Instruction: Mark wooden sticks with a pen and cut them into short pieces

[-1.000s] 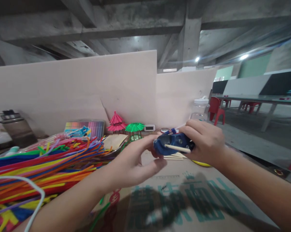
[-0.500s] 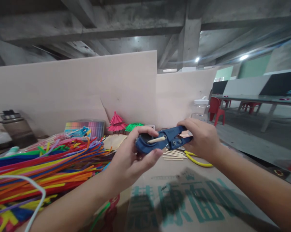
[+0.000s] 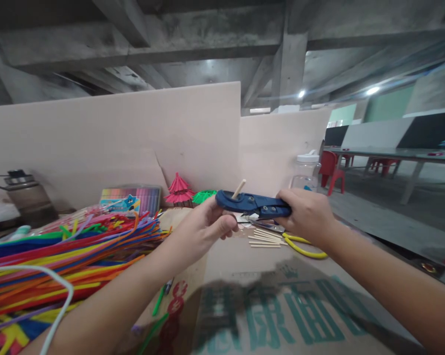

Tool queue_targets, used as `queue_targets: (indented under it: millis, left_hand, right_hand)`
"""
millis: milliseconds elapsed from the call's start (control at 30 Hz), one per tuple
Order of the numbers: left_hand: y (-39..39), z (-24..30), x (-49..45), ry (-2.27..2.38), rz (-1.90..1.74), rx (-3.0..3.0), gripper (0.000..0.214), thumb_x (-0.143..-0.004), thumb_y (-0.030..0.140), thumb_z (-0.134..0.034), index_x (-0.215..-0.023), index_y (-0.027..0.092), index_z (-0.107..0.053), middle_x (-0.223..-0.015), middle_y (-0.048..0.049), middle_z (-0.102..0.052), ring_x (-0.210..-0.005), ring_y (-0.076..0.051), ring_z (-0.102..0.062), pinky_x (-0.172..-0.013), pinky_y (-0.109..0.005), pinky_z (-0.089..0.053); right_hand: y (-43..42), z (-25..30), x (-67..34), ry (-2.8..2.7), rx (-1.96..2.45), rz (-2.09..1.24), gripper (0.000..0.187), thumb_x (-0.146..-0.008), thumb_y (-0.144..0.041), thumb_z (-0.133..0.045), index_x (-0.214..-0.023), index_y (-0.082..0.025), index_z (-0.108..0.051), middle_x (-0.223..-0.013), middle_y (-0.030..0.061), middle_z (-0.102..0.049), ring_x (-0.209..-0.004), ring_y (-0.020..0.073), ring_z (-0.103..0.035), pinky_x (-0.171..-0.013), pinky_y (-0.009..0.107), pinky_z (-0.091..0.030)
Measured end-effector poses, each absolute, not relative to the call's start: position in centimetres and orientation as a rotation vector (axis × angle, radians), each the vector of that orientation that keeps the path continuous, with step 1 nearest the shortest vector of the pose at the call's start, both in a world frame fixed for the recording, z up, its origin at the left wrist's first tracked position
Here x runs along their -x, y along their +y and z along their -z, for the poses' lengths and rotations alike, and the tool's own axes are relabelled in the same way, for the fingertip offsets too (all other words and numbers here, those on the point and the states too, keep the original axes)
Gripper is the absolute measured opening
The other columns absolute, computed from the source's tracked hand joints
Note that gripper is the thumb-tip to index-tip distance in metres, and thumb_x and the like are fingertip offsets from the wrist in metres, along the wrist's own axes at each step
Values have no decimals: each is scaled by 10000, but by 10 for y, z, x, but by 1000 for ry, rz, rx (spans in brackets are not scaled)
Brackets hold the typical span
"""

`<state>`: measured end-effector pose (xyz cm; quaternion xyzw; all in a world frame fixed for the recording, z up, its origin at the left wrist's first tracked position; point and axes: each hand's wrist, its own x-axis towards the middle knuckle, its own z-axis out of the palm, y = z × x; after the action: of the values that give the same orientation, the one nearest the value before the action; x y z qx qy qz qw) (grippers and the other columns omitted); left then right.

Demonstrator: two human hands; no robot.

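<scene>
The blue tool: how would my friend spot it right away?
Find the cardboard with big green letters. Just beyond them, the right hand grips the blue tool. Unlike the yellow-handled scissors nearby, it's blue, held up, with a pale stick poking up from it.

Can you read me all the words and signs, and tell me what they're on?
"康面": big green writing on the cardboard; the characters either side are unclear.
A green crown sign, also there.
Red round marks on it: too blurred.
Marker box: too small to read.
Blue tool: nothing readable.
</scene>
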<state>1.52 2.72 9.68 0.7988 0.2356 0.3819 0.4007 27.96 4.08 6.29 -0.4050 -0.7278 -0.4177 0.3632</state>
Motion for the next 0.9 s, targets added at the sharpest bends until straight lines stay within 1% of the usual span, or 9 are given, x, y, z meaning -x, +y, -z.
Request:
queue_targets:
  millis: [67, 133, 300, 433, 567, 667, 733, 800, 900]
  left_hand:
    - [33, -97, -13, 673, -904, -2110, 431, -954, 562, -494, -892, 143, -576, -748, -16, -599, -659, -106, -526, -612, -217, -437]
    - [36, -96, -13, 724, -904, -2160, 411, -990, 505, -436, -855, 145, -580, -720, -12, -587, -640, -106, -514, -594, -219, -418]
    - [36, -94, -16, 807, -930, -2244, 390, -998, 478, -390, -833, 164, -552, -673, 15, -535, -610, -107, -480, -574, -215, -388]
    - [41, -98, -13, 941, -869, -2341, 437, -999, 503, -341, -842, 165, -569, -678, 9, -551, -625, -122, -508, -589, -224, -399]
    - [59, -95, -2, 1111, -618, -2482, 403, -951, 477, -454, -829, 161, -672, -703, -13, -630, -657, -148, -567, -579, -235, -380]
    - [74, -80, 0, 1227, -410, -2569, 299, -891, 403, -569, -786, 162, -711, -646, -12, -640, -609, -152, -551, -551, -254, -333]
    - [83, -66, -2, 1276, -303, -2601, 260, -895, 367, -586, -818, 155, -716, -666, -16, -652, -622, -153, -566, -581, -261, -373]
    - [89, -54, -5, 1310, -216, -2626, 253, -927, 366, -585, -884, 144, -698, -764, -25, -673, -693, -155, -607, -663, -285, -465]
    - [95, -42, -7, 1327, -118, -2662, 269, -958, 381, -583, -1033, 133, -653, -989, -54, -677, -869, -175, -651, -802, -371, -554]
  right_hand:
    - [45, -59, -283, -1895, 1103, 1039, 167, -790, -321, -606, -719, -174, -643, -608, 54, -639, -557, 193, -576, -536, 304, -305]
    - [49, -55, -285, -1930, 1144, 969, 128, -775, -294, -612, -745, -180, -663, -632, 56, -665, -573, 202, -596, -546, 304, -314]
    - [54, -48, -286, -2015, 1198, 745, 153, -811, -302, -591, -862, -203, -696, -711, 61, -724, -630, 212, -633, -568, 295, -349]
    - [57, -48, -286, -1980, 1264, 679, 111, -781, -300, -605, -781, -202, -658, -696, 70, -698, -649, 221, -617, -573, 296, -351]
    - [62, -50, -286, -1928, 1371, 576, 109, -721, -253, -629, -808, -188, -641, -758, 97, -700, -696, 251, -620, -574, 301, -343]
    - [67, -52, -280, -1913, 1443, 445, 127, -794, -313, -613, -850, -203, -645, -737, 76, -697, -660, 240, -612, -543, 289, -322]
    - [71, -52, -274, -1902, 1478, 351, 208, -870, -408, -570, -859, -214, -646, -714, 60, -692, -629, 226, -605, -522, 281, -312]
    - [73, -49, -271, -1904, 1495, 261, 302, -914, -484, -522, -859, -218, -652, -696, 49, -690, -606, 216, -601, -513, 278, -318]
    - [66, -37, -275, -1939, 1474, 140, 350, -933, -519, -508, -911, -214, -678, -760, 51, -720, -662, 217, -633, -548, 280, -372]
